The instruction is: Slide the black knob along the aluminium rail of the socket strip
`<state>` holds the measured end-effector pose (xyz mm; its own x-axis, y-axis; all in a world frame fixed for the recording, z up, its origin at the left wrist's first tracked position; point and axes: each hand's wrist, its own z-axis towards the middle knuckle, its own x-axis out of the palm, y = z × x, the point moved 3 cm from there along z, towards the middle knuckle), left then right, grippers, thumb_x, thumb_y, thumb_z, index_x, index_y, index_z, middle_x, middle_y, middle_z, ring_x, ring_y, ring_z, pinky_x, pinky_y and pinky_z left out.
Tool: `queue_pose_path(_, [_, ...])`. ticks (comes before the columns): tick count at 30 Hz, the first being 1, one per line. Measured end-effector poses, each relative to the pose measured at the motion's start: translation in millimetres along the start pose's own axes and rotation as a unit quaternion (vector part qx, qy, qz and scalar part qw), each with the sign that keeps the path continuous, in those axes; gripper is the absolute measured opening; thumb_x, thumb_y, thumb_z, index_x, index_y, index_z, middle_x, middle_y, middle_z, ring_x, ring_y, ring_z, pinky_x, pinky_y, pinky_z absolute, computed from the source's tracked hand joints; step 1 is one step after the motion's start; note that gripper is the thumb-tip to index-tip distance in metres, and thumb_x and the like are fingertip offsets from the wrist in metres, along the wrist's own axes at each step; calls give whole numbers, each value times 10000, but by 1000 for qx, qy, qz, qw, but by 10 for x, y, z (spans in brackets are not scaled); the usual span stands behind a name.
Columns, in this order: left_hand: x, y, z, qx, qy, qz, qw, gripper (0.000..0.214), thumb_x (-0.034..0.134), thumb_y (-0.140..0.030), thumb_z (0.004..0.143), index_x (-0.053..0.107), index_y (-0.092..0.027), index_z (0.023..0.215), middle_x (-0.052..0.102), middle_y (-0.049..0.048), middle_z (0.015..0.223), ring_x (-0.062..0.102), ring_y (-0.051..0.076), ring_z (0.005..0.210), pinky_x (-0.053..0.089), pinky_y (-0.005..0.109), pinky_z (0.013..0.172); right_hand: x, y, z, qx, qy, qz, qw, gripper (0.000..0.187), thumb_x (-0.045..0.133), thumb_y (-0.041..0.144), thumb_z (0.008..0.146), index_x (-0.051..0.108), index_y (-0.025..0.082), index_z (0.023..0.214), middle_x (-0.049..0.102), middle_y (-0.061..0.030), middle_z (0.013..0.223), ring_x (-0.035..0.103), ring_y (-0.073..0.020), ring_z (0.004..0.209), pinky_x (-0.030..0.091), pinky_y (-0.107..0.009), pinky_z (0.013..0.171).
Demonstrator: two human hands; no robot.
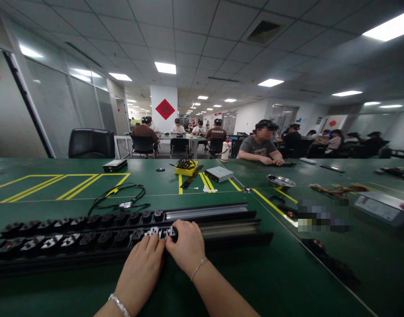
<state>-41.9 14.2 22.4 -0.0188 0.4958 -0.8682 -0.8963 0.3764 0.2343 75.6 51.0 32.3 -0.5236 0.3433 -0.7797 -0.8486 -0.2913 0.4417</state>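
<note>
Two long black rails lie side by side on the green table. A row of black plug-like modules with metal prongs (105,238) fills the left part of the near rail (233,230). My left hand (145,260) has its fingers pressed together on the last modules of that row, at the near rail's edge. My right hand (187,246) pinches a small black plug-like module (172,234) at the right end of the row. Its underside and my fingertips are partly hidden. The far rail (206,213) holds a similar row, and its right part is a bare channel.
Behind the rails lie a black cable (135,188), a yellow basket (186,169) with cables, and a grey box (218,174). A metal bowl (281,181) and a power supply unit (380,207) are at right. A person (259,147) sits across the table.
</note>
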Motion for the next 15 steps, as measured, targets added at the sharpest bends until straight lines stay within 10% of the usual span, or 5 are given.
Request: queue_pose_path(15, [16, 48, -13, 6, 4, -42, 999, 318, 387, -38, 785, 543, -172, 1027, 534, 47, 900, 491, 174, 802, 425, 328, 746, -10, -12, 5, -1, 3, -4, 1000, 109, 538, 272, 671, 537, 216, 765, 604, -14, 775, 535, -176, 816, 317, -309, 823])
